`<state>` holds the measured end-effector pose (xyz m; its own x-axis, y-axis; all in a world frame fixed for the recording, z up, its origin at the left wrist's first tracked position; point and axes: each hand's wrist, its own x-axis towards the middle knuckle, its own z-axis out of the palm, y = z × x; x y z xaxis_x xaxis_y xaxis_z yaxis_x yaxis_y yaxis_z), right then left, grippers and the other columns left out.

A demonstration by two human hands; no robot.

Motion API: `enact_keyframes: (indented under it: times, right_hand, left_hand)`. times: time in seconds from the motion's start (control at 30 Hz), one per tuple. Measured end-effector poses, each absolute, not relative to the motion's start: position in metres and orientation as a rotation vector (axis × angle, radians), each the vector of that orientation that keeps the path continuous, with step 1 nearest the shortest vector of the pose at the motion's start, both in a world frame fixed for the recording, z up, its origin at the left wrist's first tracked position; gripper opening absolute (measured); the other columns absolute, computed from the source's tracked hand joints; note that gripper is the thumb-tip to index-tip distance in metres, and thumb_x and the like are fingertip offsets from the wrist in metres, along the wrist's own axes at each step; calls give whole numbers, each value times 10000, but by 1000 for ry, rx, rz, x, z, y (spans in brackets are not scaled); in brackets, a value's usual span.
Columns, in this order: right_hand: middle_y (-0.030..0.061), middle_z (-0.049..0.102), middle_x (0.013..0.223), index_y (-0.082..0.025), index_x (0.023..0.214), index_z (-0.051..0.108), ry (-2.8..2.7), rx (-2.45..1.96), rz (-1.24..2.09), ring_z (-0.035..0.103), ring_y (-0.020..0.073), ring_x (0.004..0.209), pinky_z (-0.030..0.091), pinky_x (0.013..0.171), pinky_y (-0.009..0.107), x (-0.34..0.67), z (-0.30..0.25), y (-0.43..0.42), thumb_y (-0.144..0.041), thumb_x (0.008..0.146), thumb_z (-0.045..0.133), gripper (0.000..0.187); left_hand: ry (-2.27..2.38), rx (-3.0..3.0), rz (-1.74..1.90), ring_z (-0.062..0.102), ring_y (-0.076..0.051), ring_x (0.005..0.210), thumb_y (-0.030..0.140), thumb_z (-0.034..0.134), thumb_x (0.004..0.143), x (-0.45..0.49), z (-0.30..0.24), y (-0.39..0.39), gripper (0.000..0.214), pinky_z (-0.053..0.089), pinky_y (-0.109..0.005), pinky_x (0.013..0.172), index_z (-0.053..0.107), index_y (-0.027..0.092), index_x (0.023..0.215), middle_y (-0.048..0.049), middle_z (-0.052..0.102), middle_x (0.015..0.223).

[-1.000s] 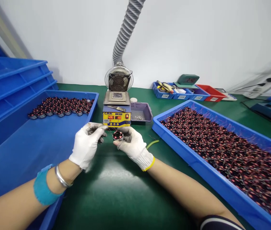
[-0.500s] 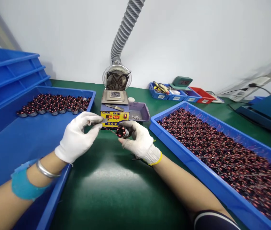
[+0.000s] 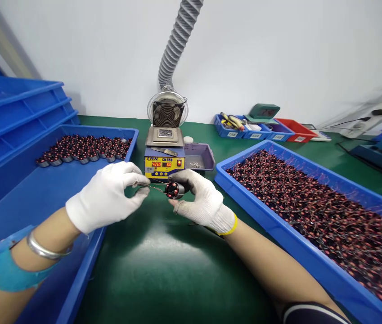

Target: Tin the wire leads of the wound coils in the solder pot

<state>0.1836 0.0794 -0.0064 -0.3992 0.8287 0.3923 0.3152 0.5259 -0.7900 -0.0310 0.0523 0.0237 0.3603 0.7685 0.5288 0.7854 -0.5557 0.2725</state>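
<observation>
In its gloved fingers my right hand point(image 3: 200, 198) holds a small motor stator point(image 3: 173, 190), a round metal part with copper windings facing left. Thin wire leads point(image 3: 157, 187) run from the stator toward my left hand point(image 3: 113, 195). That hand, also in a white glove, is pinched at the free ends of the leads; the very tips of the wires are hidden by the fingers. Just behind both hands stands a yellow and blue solder pot point(image 3: 164, 166) marked CM 558, with lit red digits and a metal top.
At left, a blue tray point(image 3: 135, 135) bears rows of stators, with stacked blue trays point(image 3: 18, 105) behind. At right, another blue tray point(image 3: 221, 168) is full of wired stators. A purple bin point(image 3: 211, 157) adjoins the pot. Above hangs a grey exhaust hose point(image 3: 179, 45).
My left fingers have come down slightly and closed in on the wire leads. The stator stays in my right hand, a little lower. The camera view has shifted slightly.
</observation>
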Motion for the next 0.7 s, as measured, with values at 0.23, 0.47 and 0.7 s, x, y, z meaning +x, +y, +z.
enact_keyframes:
  times: [0.23,0.47,0.7]
  right_hand:
    - [38,646,962,-174,1011,594,-1974,-930,825,638,134,770,536,743,266,182,-4,76,-178,624,624,389]
    - [35,658,898,-172,932,616,-2027,-953,738,638,154,808,528,753,278,185,-2,78,-172,597,621,335]
    - [29,654,918,-182,945,608,-2031,-998,704,634,149,788,525,731,275,189,2,81,-189,598,632,349]
  left_hand:
    - [-1361,-2584,-780,582,-142,676,180,544,744,-33,24,53,114,458,-269,651,652,199,711,-10,655,767]
    - [-1382,-2585,-624,574,-155,683,144,515,712,-43,38,49,131,455,-293,665,632,184,670,-21,637,751]
    - [-1533,-2598,-676,597,-165,770,202,557,708,-40,32,50,133,473,-291,717,652,177,798,-24,652,853]
